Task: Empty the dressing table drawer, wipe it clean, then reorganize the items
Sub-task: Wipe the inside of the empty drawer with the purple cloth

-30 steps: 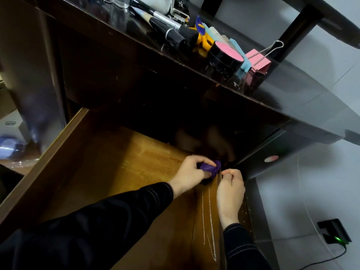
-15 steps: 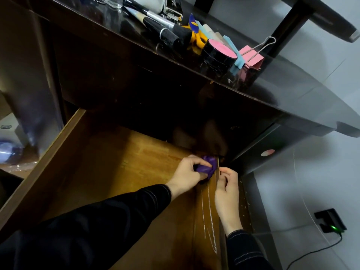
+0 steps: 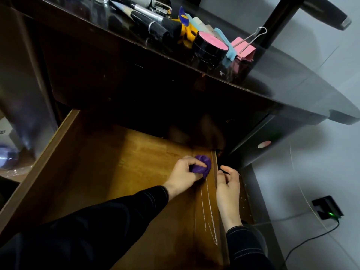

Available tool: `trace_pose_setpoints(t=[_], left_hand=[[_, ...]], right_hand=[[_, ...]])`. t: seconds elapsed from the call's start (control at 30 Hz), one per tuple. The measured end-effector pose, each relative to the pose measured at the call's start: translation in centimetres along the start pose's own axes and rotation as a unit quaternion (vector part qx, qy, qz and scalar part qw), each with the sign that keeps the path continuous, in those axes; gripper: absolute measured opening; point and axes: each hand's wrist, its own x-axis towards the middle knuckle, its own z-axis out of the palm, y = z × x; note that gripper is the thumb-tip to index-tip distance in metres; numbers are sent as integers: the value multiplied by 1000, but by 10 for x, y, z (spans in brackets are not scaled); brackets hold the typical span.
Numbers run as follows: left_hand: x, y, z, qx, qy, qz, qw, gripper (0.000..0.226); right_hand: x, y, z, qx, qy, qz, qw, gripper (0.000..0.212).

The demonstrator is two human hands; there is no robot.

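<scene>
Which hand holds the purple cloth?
The left hand grips the purple cloth inside the drawer; the right hand, beside the drawer, holds nothing visible.

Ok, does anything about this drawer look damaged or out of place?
Yes: long pale scratches run down the inner right wall of the drawer, near the purple cloth in the left hand. Pale specks litter the ledge outside that wall.

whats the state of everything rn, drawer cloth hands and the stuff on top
drawer: pulled open
purple cloth: bunched up, against the drawer's right wall
left hand: grips the cloth
right hand: loosely curled, holds nothing
black jar: closed, pink top
black charger: green light on
</scene>
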Motion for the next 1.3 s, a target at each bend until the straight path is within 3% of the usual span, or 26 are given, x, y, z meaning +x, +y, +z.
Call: trace_pose_setpoints(t=[0.13, 0.27, 0.4, 0.57, 0.8, 1.0, 1.2, 1.3], left_hand=[[-7, -14, -4, 76, -75, -82, 991, 32], [1, 5, -2, 26, -4, -12, 1000, 31], [1, 8, 1, -22, -2, 7, 1000, 38], [-11, -13, -1, 49, -103, -105, 988, 28], [-3, 21, 4, -67, 2, -8, 998, 35], [-17, -7, 4, 74, -115, -105, 985, 24], [-3, 22, 2, -38, -25, -21, 999, 35], [-8, 11, 8, -14, -26, -16, 999, 34]], right_hand=[[0, 2, 0, -5, -2, -12, 1000, 17], [1, 4, 0, -17, 4, -16, 1000, 15], [3, 6, 1, -15, 3, -8, 1000, 18], [1, 6, 0, -8, -1, -1, 1000, 17], [0, 3, 0, -14, 2, -10, 1000, 19], [0, 4, -2, -16, 0, -1, 1000, 18], [0, 4, 1, -11, 5, -6, 1000, 19], [0, 5, -1, 6, 5, 3, 1000, 19]])
